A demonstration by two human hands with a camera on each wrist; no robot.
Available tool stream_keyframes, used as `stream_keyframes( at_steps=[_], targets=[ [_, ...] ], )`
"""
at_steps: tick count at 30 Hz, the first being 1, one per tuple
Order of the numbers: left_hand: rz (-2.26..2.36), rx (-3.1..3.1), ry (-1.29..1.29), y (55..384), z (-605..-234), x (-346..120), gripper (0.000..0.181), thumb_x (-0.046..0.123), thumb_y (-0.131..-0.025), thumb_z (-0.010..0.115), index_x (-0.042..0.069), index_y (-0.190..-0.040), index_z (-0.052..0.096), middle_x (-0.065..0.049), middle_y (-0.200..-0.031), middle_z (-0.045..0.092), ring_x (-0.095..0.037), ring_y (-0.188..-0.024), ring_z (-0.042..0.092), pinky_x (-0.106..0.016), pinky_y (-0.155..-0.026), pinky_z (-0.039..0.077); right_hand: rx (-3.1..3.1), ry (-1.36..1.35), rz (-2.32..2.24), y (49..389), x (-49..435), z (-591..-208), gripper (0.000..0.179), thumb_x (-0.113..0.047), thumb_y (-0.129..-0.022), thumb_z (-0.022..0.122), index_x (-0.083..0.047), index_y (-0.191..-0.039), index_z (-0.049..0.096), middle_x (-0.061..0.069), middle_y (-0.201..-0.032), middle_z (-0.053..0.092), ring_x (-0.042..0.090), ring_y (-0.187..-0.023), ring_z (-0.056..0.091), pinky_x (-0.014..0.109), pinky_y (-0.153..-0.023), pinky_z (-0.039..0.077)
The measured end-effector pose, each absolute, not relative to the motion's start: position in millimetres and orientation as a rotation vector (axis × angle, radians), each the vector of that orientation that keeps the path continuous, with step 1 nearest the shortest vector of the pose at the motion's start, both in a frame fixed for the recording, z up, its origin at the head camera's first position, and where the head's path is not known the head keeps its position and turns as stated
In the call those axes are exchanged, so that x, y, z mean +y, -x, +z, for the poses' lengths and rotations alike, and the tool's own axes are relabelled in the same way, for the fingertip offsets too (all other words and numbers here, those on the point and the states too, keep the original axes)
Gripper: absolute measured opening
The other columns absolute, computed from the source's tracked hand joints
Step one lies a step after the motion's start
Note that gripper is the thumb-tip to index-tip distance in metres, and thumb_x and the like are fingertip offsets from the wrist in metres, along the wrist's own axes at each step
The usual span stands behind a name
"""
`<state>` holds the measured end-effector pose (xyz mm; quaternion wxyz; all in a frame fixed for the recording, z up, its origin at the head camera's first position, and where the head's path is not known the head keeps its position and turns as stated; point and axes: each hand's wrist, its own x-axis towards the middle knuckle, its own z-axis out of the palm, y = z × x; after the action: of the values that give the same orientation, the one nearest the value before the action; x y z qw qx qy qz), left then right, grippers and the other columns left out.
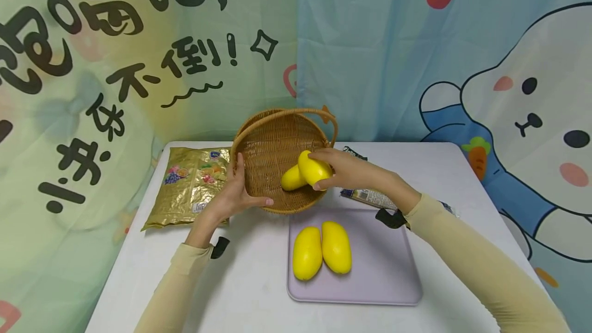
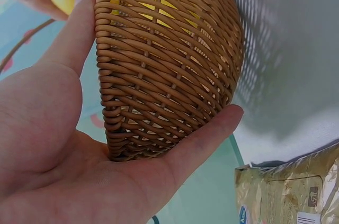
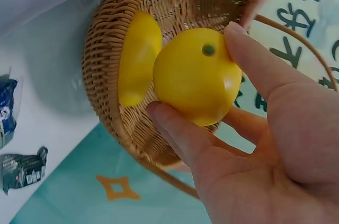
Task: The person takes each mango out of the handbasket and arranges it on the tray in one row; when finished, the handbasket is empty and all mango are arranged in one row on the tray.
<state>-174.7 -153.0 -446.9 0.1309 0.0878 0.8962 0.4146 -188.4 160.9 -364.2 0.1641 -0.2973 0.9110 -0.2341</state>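
A brown wicker basket (image 1: 263, 153) is tipped toward me, its opening facing forward. My left hand (image 1: 233, 191) grips its left side, the thumb over the rim and the fingers along the outside of the weave (image 2: 164, 70). In my right hand (image 1: 351, 171) is a yellow mango (image 3: 196, 75), held between thumb and fingers at the basket's mouth. Another mango (image 3: 139, 60) lies inside the basket, partly hidden behind the held one in the head view. Two more mangoes, one on the left (image 1: 307, 253) and one on the right (image 1: 336, 247), lie side by side on a pale purple tray (image 1: 384, 261).
A gold foil bag (image 1: 185, 184) lies left of the basket on the white table (image 1: 250, 271). To the right, partly behind my right arm, are a long packet (image 1: 370, 198) and a small dark packet (image 1: 353, 153). The basket's arched handle (image 1: 296, 111) rises at the back.
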Motion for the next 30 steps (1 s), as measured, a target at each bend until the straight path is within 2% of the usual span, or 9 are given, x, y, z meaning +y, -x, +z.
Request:
stream_keyframes(
  at_steps=[6,13,16,21,26,30],
  targets=[
    [1.199,2.608,-0.255,174.1,-445.9,-153.1,0.147,0.043,-0.074,0.091,0.019,-0.158,-0.027,-0.019,-0.164,-0.032,-0.057,-0.146,0.025,-0.058,-0.117,0.034,2.632,0.796,-0.75,161.5,187.3,-351.6,0.08,-0.035,-0.091,0.077,-0.009,-0.156,0.038,0.015,-0.158,0.04,0.029,-0.13,0.054,0.045,-0.1,0.054],
    [1.194,2.603,-0.259,173.9,-446.1,-152.7,0.148,0.049,-0.072,0.09,0.02,-0.158,-0.027,-0.019,-0.163,-0.032,-0.056,-0.146,0.026,-0.057,-0.117,0.035,2.692,0.659,-0.802,129.8,222.4,-356.6,0.08,-0.041,-0.09,0.077,-0.011,-0.155,0.04,0.014,-0.155,0.044,0.027,-0.126,0.056,0.049,-0.102,0.053],
    [1.192,2.603,-0.272,174.5,-447.0,-153.6,0.148,0.047,-0.074,0.09,0.019,-0.157,-0.028,-0.02,-0.163,-0.032,-0.057,-0.146,0.024,-0.059,-0.117,0.034,2.687,0.597,-0.844,117.2,232.8,-365.2,0.083,-0.045,-0.089,0.077,-0.011,-0.155,0.039,0.015,-0.155,0.043,0.028,-0.126,0.055,0.051,-0.102,0.053],
    [1.189,2.606,-0.278,175.8,-448.6,-154.8,0.148,0.047,-0.073,0.09,0.019,-0.157,-0.029,-0.02,-0.163,-0.033,-0.057,-0.147,0.021,-0.059,-0.117,0.034,2.704,0.564,-0.865,98.0,241.1,-389.4,0.082,-0.046,-0.089,0.076,-0.01,-0.154,0.042,0.017,-0.154,0.044,0.028,-0.124,0.056,0.046,-0.098,0.056],
    [1.19,2.607,-0.286,175.7,-449.1,-154.7,0.148,0.047,-0.073,0.09,0.018,-0.157,-0.028,-0.021,-0.163,-0.032,-0.056,-0.149,0.018,-0.059,-0.118,0.032,2.741,0.53,-0.869,81.2,243.4,-412.3,0.079,-0.042,-0.088,0.079,-0.007,-0.15,0.046,0.019,-0.15,0.048,0.028,-0.117,0.058,0.042,-0.091,0.059],
    [1.199,2.603,-0.279,175.3,-449.3,-154.2,0.148,0.047,-0.073,0.09,0.018,-0.158,-0.027,-0.02,-0.163,-0.031,-0.055,-0.15,0.017,-0.059,-0.119,0.031,2.744,0.459,-0.927,69.6,243.0,-428.2,0.077,-0.04,-0.087,0.08,-0.004,-0.148,0.048,0.02,-0.147,0.05,0.031,-0.12,0.058,0.043,-0.092,0.059]
  ],
)
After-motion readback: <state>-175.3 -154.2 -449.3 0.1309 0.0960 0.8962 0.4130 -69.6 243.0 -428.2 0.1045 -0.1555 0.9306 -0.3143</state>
